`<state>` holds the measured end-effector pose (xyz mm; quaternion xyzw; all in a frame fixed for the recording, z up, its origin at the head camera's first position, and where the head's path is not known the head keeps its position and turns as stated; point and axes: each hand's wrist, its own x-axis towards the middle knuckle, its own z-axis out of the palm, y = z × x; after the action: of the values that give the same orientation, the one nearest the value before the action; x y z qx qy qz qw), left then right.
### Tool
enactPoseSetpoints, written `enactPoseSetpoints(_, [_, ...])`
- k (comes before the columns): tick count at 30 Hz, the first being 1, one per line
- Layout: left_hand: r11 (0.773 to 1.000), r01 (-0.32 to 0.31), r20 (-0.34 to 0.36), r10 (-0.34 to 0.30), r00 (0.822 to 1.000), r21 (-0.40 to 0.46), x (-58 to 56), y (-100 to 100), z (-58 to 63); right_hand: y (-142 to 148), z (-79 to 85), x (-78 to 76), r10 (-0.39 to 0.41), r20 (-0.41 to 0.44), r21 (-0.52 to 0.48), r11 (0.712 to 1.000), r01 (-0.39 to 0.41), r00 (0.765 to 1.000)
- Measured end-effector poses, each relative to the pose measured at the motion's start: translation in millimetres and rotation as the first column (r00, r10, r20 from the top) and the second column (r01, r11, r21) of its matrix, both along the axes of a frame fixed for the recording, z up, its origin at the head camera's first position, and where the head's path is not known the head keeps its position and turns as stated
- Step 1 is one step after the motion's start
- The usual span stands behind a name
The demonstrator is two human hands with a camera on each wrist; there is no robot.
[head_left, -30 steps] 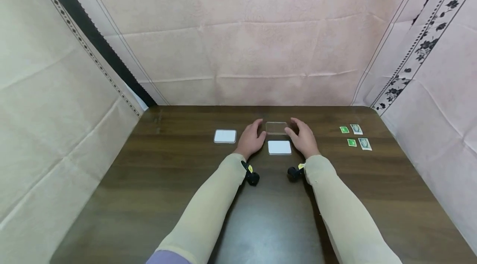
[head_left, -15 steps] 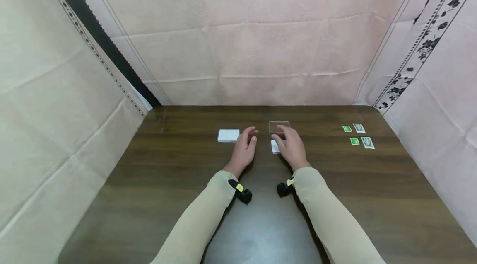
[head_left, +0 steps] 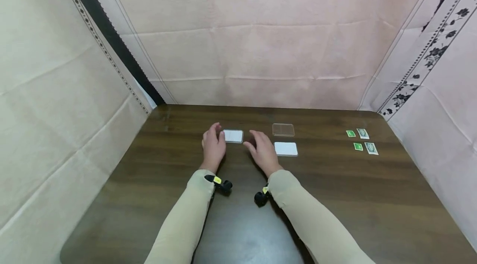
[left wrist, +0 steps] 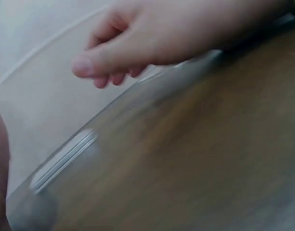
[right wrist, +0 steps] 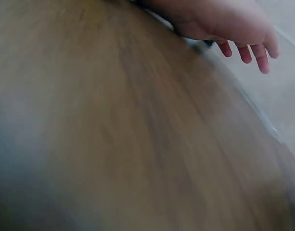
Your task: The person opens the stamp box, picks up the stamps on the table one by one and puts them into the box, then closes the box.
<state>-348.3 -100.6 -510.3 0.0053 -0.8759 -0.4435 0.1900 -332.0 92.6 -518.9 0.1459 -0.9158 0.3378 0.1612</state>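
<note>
My left hand [head_left: 213,148] hovers at the left edge of a flat white rectangular case [head_left: 233,136], its fingers loosely bent and holding nothing. To the right of that case is my right hand [head_left: 263,154], empty, with thumb and fingers spread apart. A second white case [head_left: 285,149] lies just right of the right hand. Behind it sits a clear, see-through rectangular lid [head_left: 283,129]. In the left wrist view the left hand [left wrist: 133,50] is above the table, and a white case [left wrist: 65,161] shows edge-on. The right wrist view has the right hand [right wrist: 234,26] with fingers extended.
Toward the right of the brown wooden table [head_left: 335,197] lie two small green stamps [head_left: 351,133] and two larger pale stamps [head_left: 371,148], arranged in two rows. Pale cloth [head_left: 261,56] hangs behind the table's far edge and along both sides.
Both hands have moved left, away from the clear lid and the right-hand white case, to either side of the left-hand case. The view has shifted slightly; the cases and stamps stay in place.
</note>
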Motion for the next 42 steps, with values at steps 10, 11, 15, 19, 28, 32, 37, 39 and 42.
enactPoseSetpoints(10, [0.947,0.190,0.217,-0.134,0.967,-0.261,-18.1,-24,-7.9,-23,-6.7,-25.5,0.018,0.106,0.135,0.990,-0.032,0.994])
enactPoseSetpoints(11, [0.937,0.205,0.231,-0.140,0.963,-0.284,-19.1,-25,-8.8,-23,-6.7,-27.3,0.015,0.114,0.144,0.989,-0.032,0.993])
enactPoseSetpoints(15, [0.906,0.250,0.270,-0.160,0.949,-0.342,-21.6,-26,-10.7,-24,-7.3,-34.5,0.012,0.107,0.204,0.978,-0.033,0.994])
enactPoseSetpoints(19, [0.901,0.258,0.272,-0.167,0.948,-0.348,-21.7,-26,-8.7,-24,-7.9,-40.0,0.019,0.097,0.259,0.965,-0.043,0.995])
enactPoseSetpoints(28, [0.903,0.270,0.243,-0.194,0.950,-0.335,-18.4,-31,-7.4,-21,-8.6,-41.6,0.043,0.116,0.255,0.964,-0.072,0.992])
enactPoseSetpoints(32, [0.895,0.302,0.240,-0.230,0.943,-0.328,-13.1,-35,-5.9,-17,-9.1,-36.9,0.053,0.126,0.249,0.965,-0.083,0.991])
enactPoseSetpoints(37, [0.894,0.331,0.240,-0.264,0.934,-0.304,-5.3,-40,-5.1,-14,-4.1,-26.2,0.071,0.158,0.263,0.958,-0.111,0.985])
enactPoseSetpoints(39, [0.896,0.340,0.233,-0.279,0.931,-0.287,-2.4,-43,-5.0,-13,-0.9,-20.7,0.087,0.169,0.263,0.956,-0.130,0.982])
enactPoseSetpoints(42, [0.898,0.354,0.233,-0.298,0.926,-0.262,1.5,-45,-4.3,-12,1.9,-14.1,0.109,0.176,0.255,0.955,-0.153,0.978])
